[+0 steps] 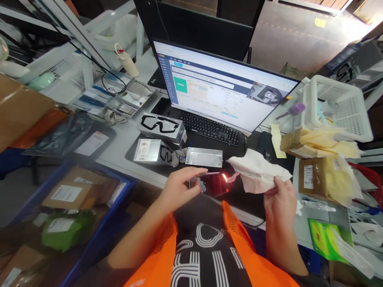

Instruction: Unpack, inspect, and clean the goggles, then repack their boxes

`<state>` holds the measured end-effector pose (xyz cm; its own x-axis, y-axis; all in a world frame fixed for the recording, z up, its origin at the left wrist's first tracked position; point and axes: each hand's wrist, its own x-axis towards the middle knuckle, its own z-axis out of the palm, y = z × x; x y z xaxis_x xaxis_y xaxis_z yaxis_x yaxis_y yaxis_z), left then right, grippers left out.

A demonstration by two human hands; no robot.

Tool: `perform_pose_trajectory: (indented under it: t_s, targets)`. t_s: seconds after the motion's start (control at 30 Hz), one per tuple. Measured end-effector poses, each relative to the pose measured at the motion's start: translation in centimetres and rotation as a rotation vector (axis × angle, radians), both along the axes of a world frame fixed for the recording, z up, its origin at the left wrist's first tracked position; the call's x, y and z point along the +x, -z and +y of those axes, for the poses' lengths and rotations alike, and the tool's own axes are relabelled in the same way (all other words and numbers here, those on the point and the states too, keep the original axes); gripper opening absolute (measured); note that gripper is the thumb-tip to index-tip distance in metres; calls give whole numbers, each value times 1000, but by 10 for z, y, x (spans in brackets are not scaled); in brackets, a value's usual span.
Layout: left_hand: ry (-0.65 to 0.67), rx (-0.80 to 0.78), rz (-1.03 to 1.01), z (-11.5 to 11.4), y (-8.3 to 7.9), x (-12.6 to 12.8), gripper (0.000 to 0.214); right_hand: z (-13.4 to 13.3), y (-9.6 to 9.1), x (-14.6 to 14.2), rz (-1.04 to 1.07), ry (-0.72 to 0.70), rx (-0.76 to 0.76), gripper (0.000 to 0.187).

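My left hand (182,185) is closed, with thumb and fingers pinching the left end of a pair of goggles (214,185) with a dark red lens. A bright orange glare shows on the lens's upper right. In my right hand (279,197), a white cloth (254,171) is held between thumb and fingers, fanned out to the right of the goggles. Just beyond the goggles lies an open silver box tray (204,157). Two silver boxes, one printed with black goggles (163,128) and one with a label (152,151), stand left of it.
A monitor (209,87) and a black keyboard (211,127) stand behind the boxes. A blue bin (119,191) full of packages is at the left. Cardboard boxes (311,179), yellow cloths, a white basket (341,107) and a green packet (324,237) line the right side.
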<state>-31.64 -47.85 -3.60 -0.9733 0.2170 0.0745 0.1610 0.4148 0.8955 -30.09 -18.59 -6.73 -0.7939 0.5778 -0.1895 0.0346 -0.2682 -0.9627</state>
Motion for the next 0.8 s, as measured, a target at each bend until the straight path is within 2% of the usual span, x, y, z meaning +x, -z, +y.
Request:
perform_pose_trajectory:
  t_s: [0.03,0.1,0.27,0.33,0.4,0.43,0.53,0.6,0.67,0.8]
  targets:
    - [-12,0,7,1,1,-1,37,-2,0,3,-11,12,-18,27]
    - [-41,-5,36,4,2,-2,38,-13,-2,13,-59,-63,-105,27]
    - [-131,-38,111,19,8,-3,35,-61,-14,31,-83,-481,-383,18]
    - [-153,-60,126,25,10,-1,34,-73,-17,30,-34,-618,-428,30]
    - [-188,-102,153,29,11,2,33,-75,-18,25,3,-713,-407,44]
    - [-206,-137,182,31,12,4,33,-74,-18,22,16,-761,-351,43]
    - [-234,-284,322,35,11,11,33,-69,-16,13,58,-891,-67,20]
    - [-242,-389,441,39,10,15,32,-71,-15,9,69,-823,55,10]
    - [-252,-474,533,43,9,19,33,-76,-15,9,54,-664,72,5]
    - [-265,-531,604,48,10,21,34,-83,-14,6,-14,-475,-15,28]
